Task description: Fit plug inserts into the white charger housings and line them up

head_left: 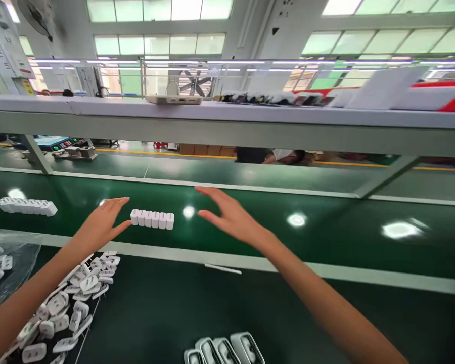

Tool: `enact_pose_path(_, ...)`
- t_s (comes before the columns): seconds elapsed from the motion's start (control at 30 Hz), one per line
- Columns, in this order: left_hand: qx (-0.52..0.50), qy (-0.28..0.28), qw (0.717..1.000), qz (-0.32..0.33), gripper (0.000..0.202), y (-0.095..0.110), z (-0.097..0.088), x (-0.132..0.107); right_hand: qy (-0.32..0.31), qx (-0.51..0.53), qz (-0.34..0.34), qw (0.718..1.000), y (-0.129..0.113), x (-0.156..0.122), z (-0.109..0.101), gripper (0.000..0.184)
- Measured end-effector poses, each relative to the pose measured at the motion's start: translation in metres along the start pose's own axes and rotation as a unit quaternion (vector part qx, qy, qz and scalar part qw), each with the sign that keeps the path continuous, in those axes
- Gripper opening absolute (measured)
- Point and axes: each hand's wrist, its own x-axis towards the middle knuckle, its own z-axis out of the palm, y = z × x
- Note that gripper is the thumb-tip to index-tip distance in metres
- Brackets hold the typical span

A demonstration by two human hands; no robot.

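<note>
A short row of several small white blocks (152,219) stands on the green belt (242,235) in front of me. At the row's left end is my left hand (102,222), its thumb and fingers apart and nothing between them. To the right of the row, with a gap, my right hand (231,215) reaches over the belt, also empty with spread fingers. Several white housings with open hollow tops (223,350) sit side by side at the near edge of the dark worktop (147,313).
White plastic covers (68,308) lie heaped under my left forearm, beside a clear plastic bag (15,273) of similar parts. Another row of white blocks (26,206) stands farther left on the belt. A thin white strip (223,269) lies near the belt's rail. Overhead runs a shelf (227,129).
</note>
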Motion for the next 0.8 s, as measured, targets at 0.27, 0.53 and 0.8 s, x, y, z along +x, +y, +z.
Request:
enact_pose_path(0.27, -0.271, -0.186, 0.944, -0.031, 0.071, 0.140, 0.063, -0.219, -0.241, 0.112, 0.106, 0.958, -0.046, -0.228, 0.041, 0.079)
enact_pose_path(0.53, -0.393, -0.107, 0.907, -0.108, 0.052, 0.204, 0.111, -0.186, -0.145, 0.127, 0.073, 0.979, -0.064, -0.237, 0.112, 0.069)
enact_pose_path(0.8, -0.377, 0.084, 0.890, -0.241, 0.039, 0.184, 0.096, -0.267, -0.047, 0.038, 0.051, 0.997, -0.079, -0.226, 0.124, 0.048)
